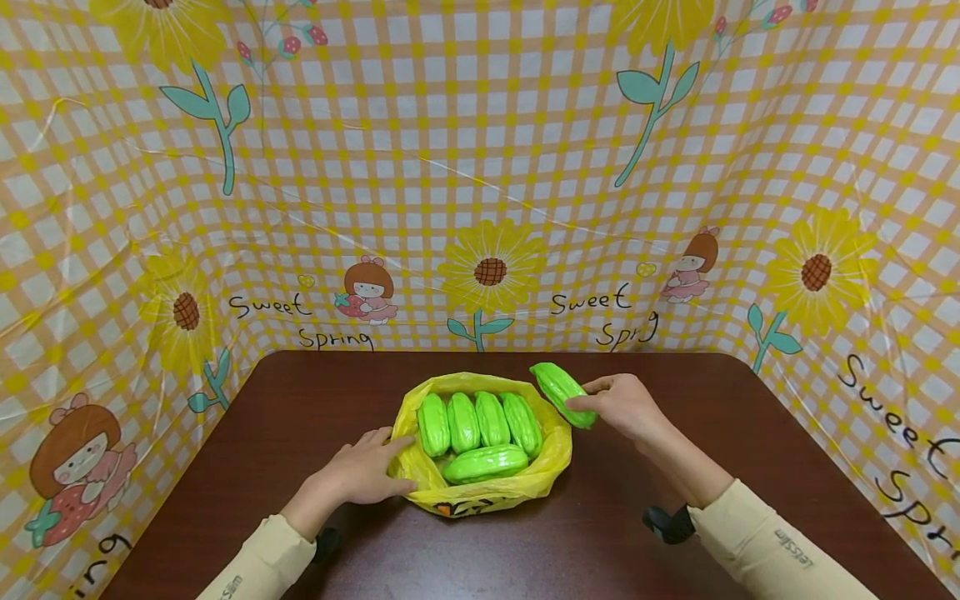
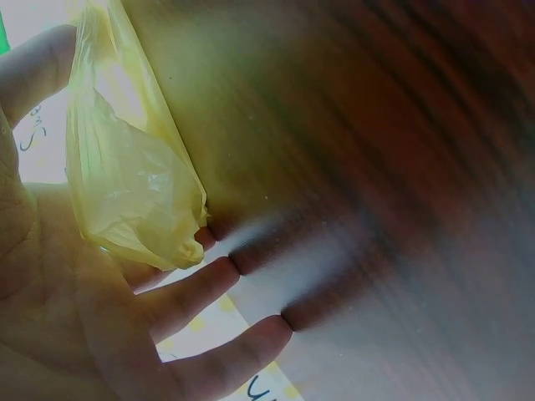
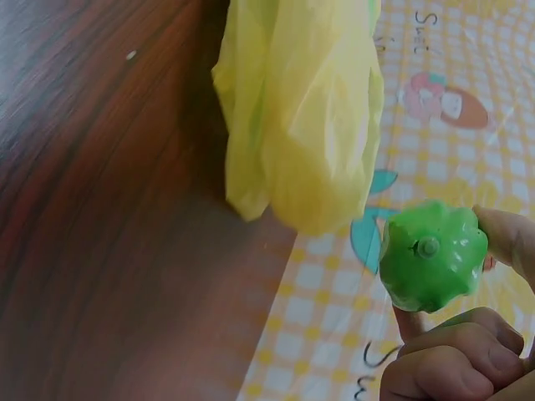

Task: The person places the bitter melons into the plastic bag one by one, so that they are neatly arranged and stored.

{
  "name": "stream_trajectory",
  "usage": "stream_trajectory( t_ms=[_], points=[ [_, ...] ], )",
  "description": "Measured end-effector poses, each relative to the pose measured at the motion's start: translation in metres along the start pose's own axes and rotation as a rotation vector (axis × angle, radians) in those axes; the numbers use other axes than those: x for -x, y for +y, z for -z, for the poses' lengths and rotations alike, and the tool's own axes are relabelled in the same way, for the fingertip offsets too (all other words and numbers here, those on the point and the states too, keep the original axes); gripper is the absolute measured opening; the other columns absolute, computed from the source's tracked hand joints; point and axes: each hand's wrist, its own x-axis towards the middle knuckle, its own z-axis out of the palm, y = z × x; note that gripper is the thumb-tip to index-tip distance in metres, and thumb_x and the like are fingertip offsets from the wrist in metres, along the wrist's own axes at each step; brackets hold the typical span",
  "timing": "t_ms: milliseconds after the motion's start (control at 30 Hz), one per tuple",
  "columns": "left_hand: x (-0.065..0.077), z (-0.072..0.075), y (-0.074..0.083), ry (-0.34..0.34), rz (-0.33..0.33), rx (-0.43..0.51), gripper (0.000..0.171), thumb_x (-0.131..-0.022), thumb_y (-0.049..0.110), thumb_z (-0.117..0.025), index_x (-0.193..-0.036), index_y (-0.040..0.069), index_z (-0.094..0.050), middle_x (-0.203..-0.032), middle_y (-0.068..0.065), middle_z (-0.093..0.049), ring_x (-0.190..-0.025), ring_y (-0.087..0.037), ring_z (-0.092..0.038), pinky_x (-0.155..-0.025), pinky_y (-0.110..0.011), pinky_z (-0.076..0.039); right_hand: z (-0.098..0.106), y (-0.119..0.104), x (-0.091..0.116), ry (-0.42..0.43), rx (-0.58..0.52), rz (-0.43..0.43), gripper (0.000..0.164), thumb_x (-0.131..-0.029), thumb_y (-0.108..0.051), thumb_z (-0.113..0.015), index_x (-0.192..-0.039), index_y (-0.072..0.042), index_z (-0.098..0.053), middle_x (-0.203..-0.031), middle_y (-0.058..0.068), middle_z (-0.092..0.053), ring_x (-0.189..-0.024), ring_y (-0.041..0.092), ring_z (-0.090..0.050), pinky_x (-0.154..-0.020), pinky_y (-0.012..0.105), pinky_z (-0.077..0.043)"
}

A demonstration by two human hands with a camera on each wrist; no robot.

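Note:
A yellow plastic bag [image 1: 555, 454] sits wide open on the table, its rim spread into a bowl shape. Inside lie several bright green bitter melons [image 1: 463, 423], most side by side and one crosswise in front [image 1: 486, 464]. My left hand [image 1: 363, 469] rests against the bag's left side, thumb at its front edge; in the left wrist view the fingers are extended beside the yellow plastic [image 2: 138, 180]. My right hand [image 1: 626, 406] pinches another bitter melon [image 1: 558, 390] between thumb and fingers, just beyond the bag's right rim. The right wrist view shows this melon end-on [image 3: 430, 255].
The dark brown wooden table [image 1: 300, 408] has rounded far corners. A checked cloth [image 1: 487, 175] with sunflowers and cartoon figures hangs behind it and along both sides. A dark wrist camera [image 1: 667, 525] sits under the right forearm.

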Motion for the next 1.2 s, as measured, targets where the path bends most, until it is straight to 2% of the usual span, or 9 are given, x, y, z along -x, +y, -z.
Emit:
stream_trajectory(
  t_ms=[400,700,900,1133,1200],
  points=[
    [0.002,0.001,0.002,0.005,-0.004,-0.002,0.075,-0.089,0.053,-0.071,-0.151,0.018,-0.048,-0.157,-0.022,-0.037,-0.147,-0.041,-0.032,-0.108,-0.072,-0.028,-0.030,-0.023,-0.007,-0.021,-0.013,0.026,0.057,-0.083,-0.034,-0.081,-0.123,0.005,-0.069,-0.135,0.024,-0.061,-0.124,0.041,-0.057,-0.094,0.050,-0.051],
    [0.002,0.002,0.003,0.002,-0.004,-0.004,0.075,-0.089,0.052,-0.071,-0.151,0.018,-0.048,-0.157,-0.022,-0.037,-0.147,-0.042,-0.032,-0.109,-0.071,-0.028,-0.046,-0.032,-0.012,-0.035,-0.013,0.050,0.053,-0.082,-0.034,-0.081,-0.119,0.003,-0.072,-0.131,0.021,-0.065,-0.126,0.041,-0.056,-0.097,0.051,-0.049],
    [0.002,0.002,0.002,-0.001,-0.002,-0.001,0.075,-0.089,0.052,-0.071,-0.151,0.018,-0.048,-0.157,-0.022,-0.037,-0.147,-0.041,-0.032,-0.109,-0.071,-0.028,-0.056,-0.038,-0.013,-0.037,-0.004,0.050,0.047,-0.081,-0.033,-0.083,-0.111,0.002,-0.075,-0.130,0.019,-0.066,-0.126,0.040,-0.057,-0.090,0.044,-0.050],
    [0.001,0.002,0.002,-0.004,-0.006,-0.005,0.075,-0.089,0.053,-0.071,-0.151,0.018,-0.048,-0.156,-0.020,-0.038,-0.146,-0.041,-0.033,-0.108,-0.071,-0.028,-0.068,-0.041,-0.016,-0.032,0.003,0.039,0.052,-0.081,-0.035,-0.084,-0.117,0.001,-0.073,-0.129,0.019,-0.066,-0.123,0.039,-0.059,-0.091,0.047,-0.053],
    [0.001,0.002,0.002,-0.005,-0.004,-0.006,0.075,-0.089,0.053,-0.071,-0.151,0.018,-0.048,-0.156,-0.019,-0.038,-0.146,-0.040,-0.033,-0.108,-0.071,-0.028,-0.071,-0.042,-0.017,-0.031,0.009,0.041,0.052,-0.081,-0.035,-0.083,-0.117,0.001,-0.073,-0.129,0.019,-0.067,-0.119,0.037,-0.061,-0.085,0.043,-0.053]
  ],
)
